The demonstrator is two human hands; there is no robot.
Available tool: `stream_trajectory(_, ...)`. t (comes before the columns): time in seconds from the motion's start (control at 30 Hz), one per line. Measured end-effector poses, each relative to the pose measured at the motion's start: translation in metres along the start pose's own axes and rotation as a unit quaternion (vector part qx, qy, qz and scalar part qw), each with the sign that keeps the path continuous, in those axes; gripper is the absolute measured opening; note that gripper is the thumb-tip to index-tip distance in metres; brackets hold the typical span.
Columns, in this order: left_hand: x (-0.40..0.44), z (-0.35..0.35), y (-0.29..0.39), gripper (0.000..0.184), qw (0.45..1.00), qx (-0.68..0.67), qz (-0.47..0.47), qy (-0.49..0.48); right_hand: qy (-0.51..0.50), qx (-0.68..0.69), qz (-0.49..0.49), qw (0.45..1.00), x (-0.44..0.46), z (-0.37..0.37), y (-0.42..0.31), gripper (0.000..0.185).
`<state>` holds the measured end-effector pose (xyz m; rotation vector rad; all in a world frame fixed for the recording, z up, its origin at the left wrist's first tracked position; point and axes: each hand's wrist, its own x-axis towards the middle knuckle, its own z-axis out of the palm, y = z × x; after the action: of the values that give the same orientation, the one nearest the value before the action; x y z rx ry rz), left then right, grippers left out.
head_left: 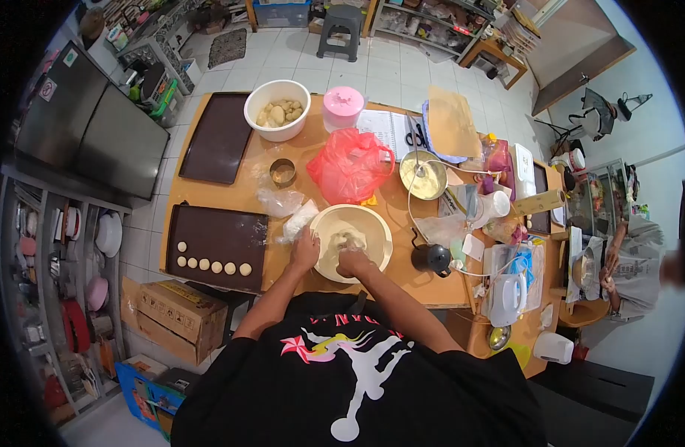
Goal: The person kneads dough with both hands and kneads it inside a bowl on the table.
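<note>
A cream-coloured bowl (385,240) sits at the near edge of the table in front of me, with pale flour or dough (347,232) inside. At its left rim, my left hand (305,250) grips the edge. My right hand (355,262) reaches into the bowl with its fingers curled against the pale mass; what lies in them is hidden. A white plastic bag (301,220) lies just beyond my left hand. Left of the bowl, a dark baking tray (216,231) holds several small round dough balls (217,267).
Beyond the bowl are a red plastic bag (350,165), a white tub of dough pieces (277,134) and a pink-lidded container (343,109). A metal bowl of pale filling (424,179) and a black jug (430,259) stand to the right. Another person (636,268) is at the far right.
</note>
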<state>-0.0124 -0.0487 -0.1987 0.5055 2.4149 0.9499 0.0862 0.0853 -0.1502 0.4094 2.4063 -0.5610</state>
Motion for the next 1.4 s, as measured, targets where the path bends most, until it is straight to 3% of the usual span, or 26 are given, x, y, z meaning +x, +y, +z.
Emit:
stream_trajectory(0.1,0.0,0.001,-0.001,0.036,1.0,-0.006,0.007,0.008,-0.012,0.011,0.006,1.0,0.002,-0.006,-0.005,0.049)
stream_trajectory(0.2,-0.002,0.001,0.0,0.035,1.0,0.013,0.004,0.02,-0.038,-0.136,-0.033,0.989,-0.006,-0.015,-0.023,0.051)
stream_trajectory(0.3,-0.004,-0.001,0.002,0.035,0.998,0.026,0.035,0.04,0.017,-0.099,-0.016,0.995,0.001,0.004,-0.018,0.058)
stream_trajectory(0.4,-0.006,-0.005,0.009,0.028,1.0,-0.014,0.005,0.024,0.05,0.029,-0.007,0.998,-0.005,0.01,-0.003,0.069)
stream_trajectory(0.5,0.002,0.008,-0.009,0.036,0.999,-0.002,0.027,0.033,0.049,0.055,-0.002,0.997,-0.007,0.012,-0.002,0.076)
stream_trajectory(0.6,-0.002,0.0,-0.002,0.036,1.0,0.007,0.02,0.02,0.054,0.083,0.011,0.995,0.014,0.049,0.01,0.075)
stream_trajectory(0.8,0.002,0.003,-0.006,0.035,0.999,0.017,0.027,0.022,0.176,-0.027,-0.022,0.984,-0.053,0.012,-0.006,0.05)
stream_trajectory(0.9,0.003,0.008,-0.011,0.035,0.998,0.007,0.04,0.044,0.25,0.104,-0.035,0.962,-0.046,0.007,0.005,0.038)
stream_trajectory(1.0,-0.001,0.001,-0.001,0.036,1.0,-0.017,0.003,0.02,0.16,0.073,-0.01,0.984,-0.024,0.008,0.022,0.038)
stream_trajectory(1.1,-0.003,-0.002,0.002,0.036,1.0,0.003,0.009,0.028,0.155,0.07,-0.001,0.985,-0.015,0.001,0.022,0.042)
stream_trajectory(1.3,-0.004,-0.006,0.007,0.033,1.0,0.0,-0.011,-0.002,0.03,0.02,0.046,0.998,0.001,-0.028,0.02,0.051)
stream_trajectory(1.4,-0.004,-0.008,0.011,0.032,1.0,-0.001,-0.009,0.001,0.014,0.008,0.049,0.999,0.02,-0.032,0.024,0.051)
